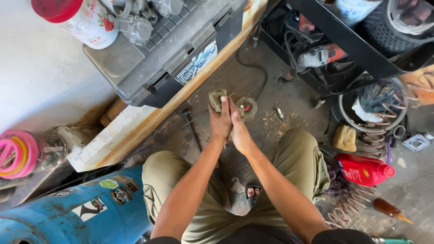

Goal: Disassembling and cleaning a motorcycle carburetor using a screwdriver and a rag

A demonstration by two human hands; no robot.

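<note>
Left hand (220,122): fingers pressed together and flat, palm turned against the other hand, fingertips touching the dirty rag.
Right hand (239,131): fingers together too, laid along the left palm; whether anything small sits pinched between the palms, cannot tell.
Dirty rag (217,99): bunched at the fingertips of both hands, sticking out above them, held over the floor between the knees.
Doing it well, as a judgement: keep the cloth trapped flat between both palms, rub with short strokes, fold to a cleaner face once greasy.
Just beyond the fingertips: round metal part (247,107) on the floor, close to the rag but apart from it.
Right of the fingers: spark plug (280,114) lying loose, near.
Left of the fingers: grey toolbox (153,68) on a rusted plank edge (135,131), near.
Open room: bare floor patch under the hands and toward the sandalled foot; coil springs (361,199) and red bottle (361,169) well apart to the right.
</note>
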